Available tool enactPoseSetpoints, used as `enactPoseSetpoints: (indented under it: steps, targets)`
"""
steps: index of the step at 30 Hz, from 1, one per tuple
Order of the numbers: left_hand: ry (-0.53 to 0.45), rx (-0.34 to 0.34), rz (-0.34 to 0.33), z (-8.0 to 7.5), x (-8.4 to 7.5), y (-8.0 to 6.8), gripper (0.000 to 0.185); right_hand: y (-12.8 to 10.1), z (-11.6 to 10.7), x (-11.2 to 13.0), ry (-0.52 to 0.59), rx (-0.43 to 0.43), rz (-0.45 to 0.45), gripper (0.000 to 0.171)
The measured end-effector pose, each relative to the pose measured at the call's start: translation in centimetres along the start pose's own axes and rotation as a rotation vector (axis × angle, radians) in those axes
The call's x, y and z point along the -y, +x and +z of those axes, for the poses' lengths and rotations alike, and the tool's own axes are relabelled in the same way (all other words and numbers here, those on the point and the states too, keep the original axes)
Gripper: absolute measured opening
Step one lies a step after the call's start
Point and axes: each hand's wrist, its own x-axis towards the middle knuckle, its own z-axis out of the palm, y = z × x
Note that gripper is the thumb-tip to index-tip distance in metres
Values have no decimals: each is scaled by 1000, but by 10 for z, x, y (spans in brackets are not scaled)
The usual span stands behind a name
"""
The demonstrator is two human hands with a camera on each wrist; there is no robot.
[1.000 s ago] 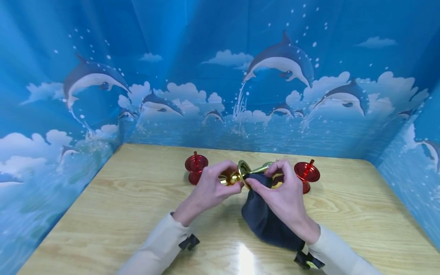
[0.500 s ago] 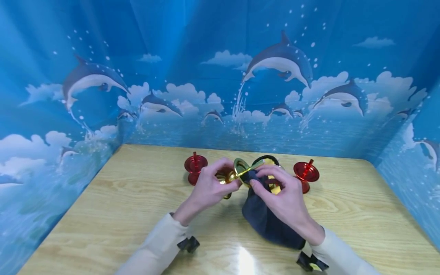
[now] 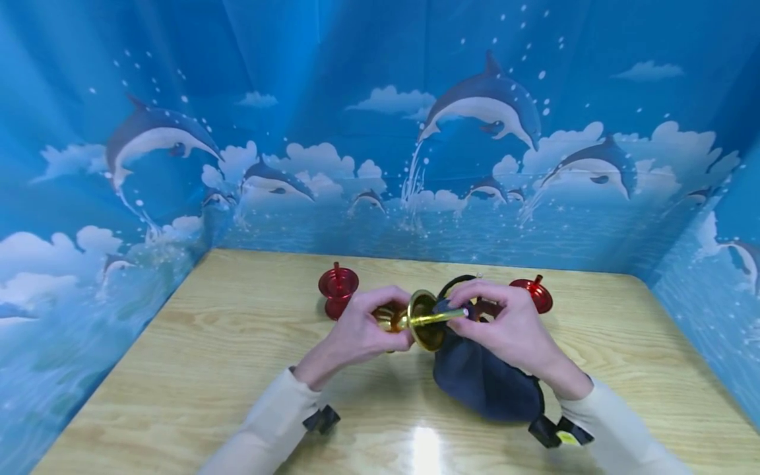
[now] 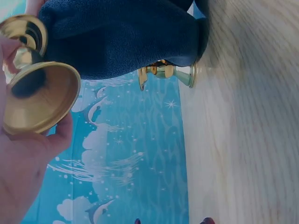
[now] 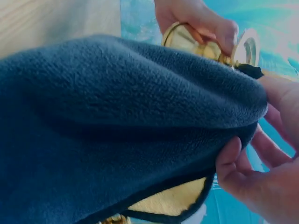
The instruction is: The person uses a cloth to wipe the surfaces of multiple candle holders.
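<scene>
Above the middle of the worktop (image 3: 196, 369), towards its far edge, the left hand (image 3: 362, 333) curls its fingers round the flared base of a gold candlestick (image 3: 423, 319) and holds it on its side, stem pointing right. The right hand (image 3: 510, 330) pinches a dark blue cloth (image 3: 483, 386) against the stem; the rest of the cloth hangs down to the worktop near the front edge. The left wrist view shows the hollow gold foot against the palm, with the cloth draped just beside it.

The step looks like wiping the stem. To do it well, I judge the left hand should keep the base steady and turn it slowly, while the right keeps cloth between fingertips and metal, so no prints are left.

A second gold candlestick (image 4: 168, 72) stands behind the cloth. Two red candlesticks (image 3: 338, 288) (image 3: 532, 292) stand near the far edge, one on either side of the hands, close enough that a trailing fold could catch one.
</scene>
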Motion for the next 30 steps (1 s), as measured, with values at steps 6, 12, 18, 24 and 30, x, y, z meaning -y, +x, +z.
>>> enactPoseSetpoints:
  steps: [6,12,18,24,30]
  targets:
    - [82,129,93,-3,-1,3,26,5,-5,-2,-102,54,-59,27]
    - [157,207,77,-2,-3,5,22,13,-8,-8,-152,105,-193,26]
    - [162,256,-1,-1,-7,8,22,17,-13,-10,-120,172,-157,21]
    - [204,275,-99,-4,-11,10,20,17,-23,-10,-3,175,38,9]
    - [343,267,-92,-5,-12,11,19,12,-29,-15,42,241,74,9]
